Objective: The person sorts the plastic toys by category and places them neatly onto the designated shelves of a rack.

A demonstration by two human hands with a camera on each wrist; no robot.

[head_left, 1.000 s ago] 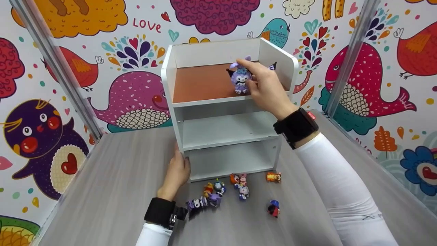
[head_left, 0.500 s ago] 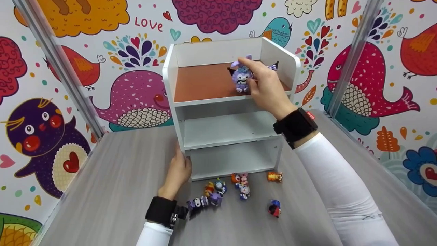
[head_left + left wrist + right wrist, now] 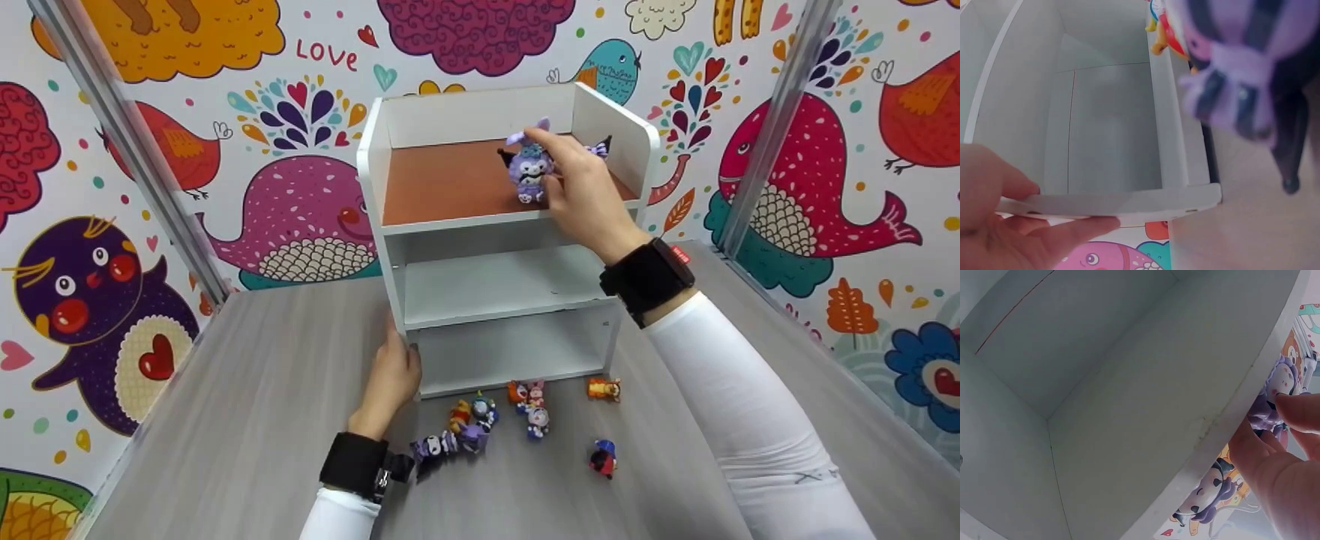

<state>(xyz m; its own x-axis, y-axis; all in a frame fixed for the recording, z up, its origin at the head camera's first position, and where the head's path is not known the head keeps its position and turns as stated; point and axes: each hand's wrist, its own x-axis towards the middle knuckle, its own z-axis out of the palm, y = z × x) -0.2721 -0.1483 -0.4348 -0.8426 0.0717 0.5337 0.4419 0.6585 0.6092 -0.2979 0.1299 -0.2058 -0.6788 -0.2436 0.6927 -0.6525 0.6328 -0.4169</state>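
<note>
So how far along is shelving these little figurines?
Apparently done: one purple-and-black figurine is on the top shelf, mostly hidden in the head view by the right hand. In hand: that hand pinches another purple figurine there, while the left hand grips the side of the shelf unit. Probably left: figurines on the table, including an orange one and a red-and-blue one.

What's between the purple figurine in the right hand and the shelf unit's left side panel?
The head view shows only bare brown top shelf between the purple figurine and the left side panel.
</note>
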